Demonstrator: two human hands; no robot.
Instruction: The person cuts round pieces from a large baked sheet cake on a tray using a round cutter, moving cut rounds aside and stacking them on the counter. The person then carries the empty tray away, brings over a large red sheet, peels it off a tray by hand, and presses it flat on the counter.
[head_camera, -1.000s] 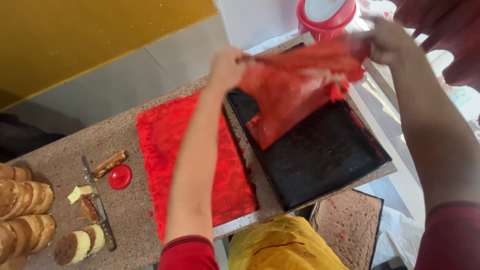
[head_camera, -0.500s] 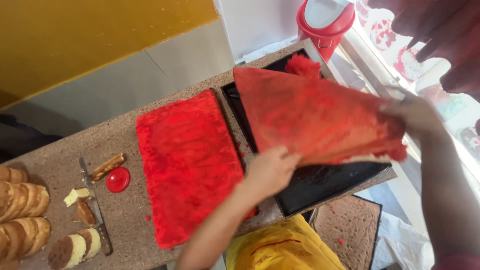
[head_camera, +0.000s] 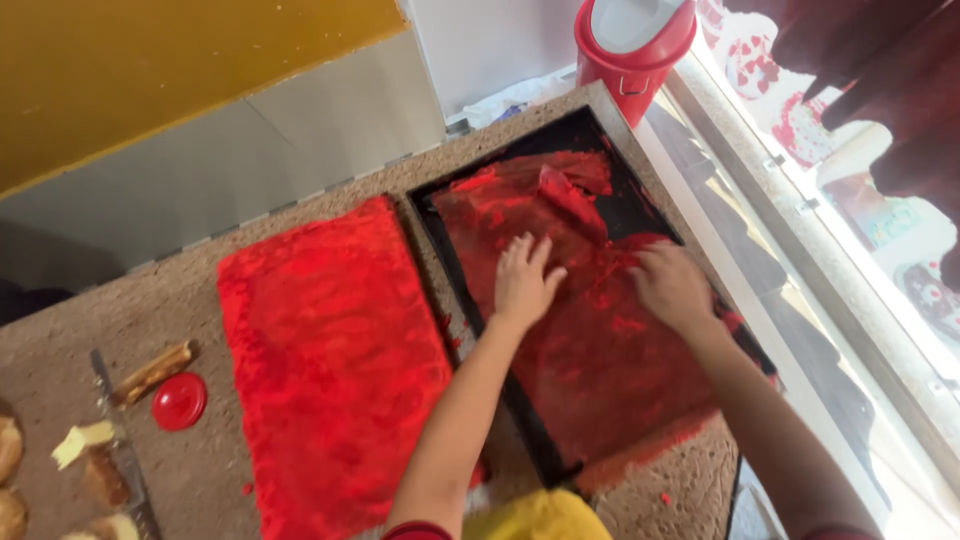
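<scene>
A large red sheet cake (head_camera: 335, 360) lies flat on the speckled counter (head_camera: 150, 310). To its right sits a black baking tray (head_camera: 640, 205), and a red-stained sheet of baking paper (head_camera: 600, 350) lies spread in it, folded over at the far end. My left hand (head_camera: 524, 280) presses flat on the paper near the tray's middle, fingers apart. My right hand (head_camera: 672, 285) rests palm down on the paper just to the right. Neither hand grips anything.
A red bin with a white lid (head_camera: 632, 40) stands at the counter's far end. A small red lid (head_camera: 180, 401), a knife (head_camera: 120, 450), a brown stick-shaped piece (head_camera: 152, 372) and cake scraps (head_camera: 85, 445) lie at the left. A window ledge (head_camera: 830, 270) runs along the right.
The red-stained paper was held up in the air by both hands; now it lies down flat in the black tray with both hands pressing on it.
</scene>
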